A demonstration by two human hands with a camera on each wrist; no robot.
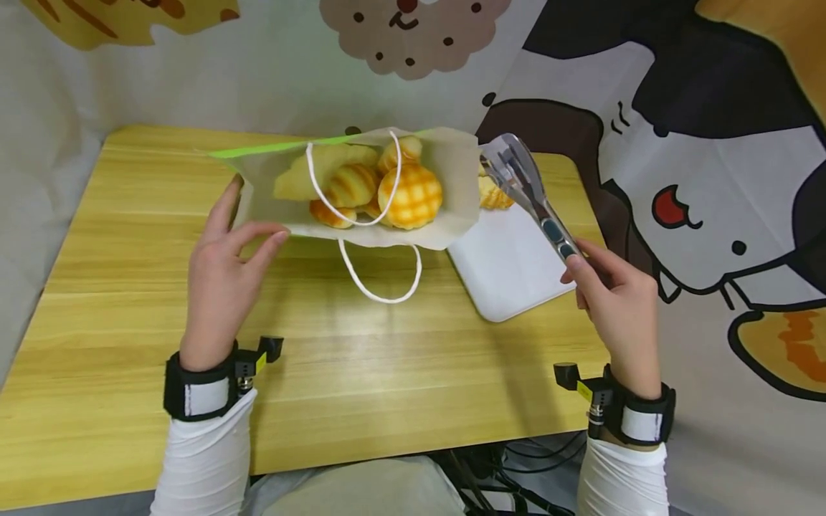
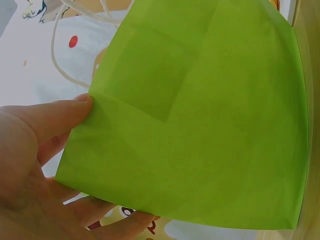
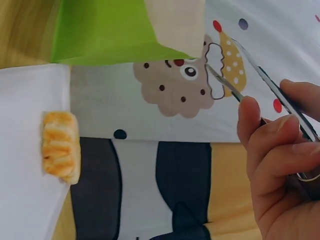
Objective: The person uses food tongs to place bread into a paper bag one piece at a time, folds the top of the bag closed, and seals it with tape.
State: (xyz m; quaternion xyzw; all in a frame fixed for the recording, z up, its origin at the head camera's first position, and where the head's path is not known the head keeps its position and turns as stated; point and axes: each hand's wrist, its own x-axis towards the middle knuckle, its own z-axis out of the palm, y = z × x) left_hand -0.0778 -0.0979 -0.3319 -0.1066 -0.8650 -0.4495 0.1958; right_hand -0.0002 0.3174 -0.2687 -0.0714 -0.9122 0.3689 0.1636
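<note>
A green paper bag (image 2: 200, 140) with a pale inside and white cord handles (image 1: 381, 299) stands on the table, its mouth facing up. Inside it lie several breads, among them a round bun with a checked top (image 1: 416, 197) and a striped roll (image 1: 351, 185). My left hand (image 1: 226, 276) holds the bag's left edge, thumb on the near side and fingers around the side. In my right hand (image 1: 616, 301) are metal tongs (image 1: 545, 218), their tips apart and bare, right of the bag and above a white tray (image 1: 510, 276). One golden bread piece (image 3: 61, 147) rests at the tray's edge.
The wooden table (image 1: 122, 315) carries the bag and the tray. A cloth printed with cartoon animals (image 1: 710, 186) hangs behind it and along the right side. Black cables (image 1: 542, 459) lie below the front edge.
</note>
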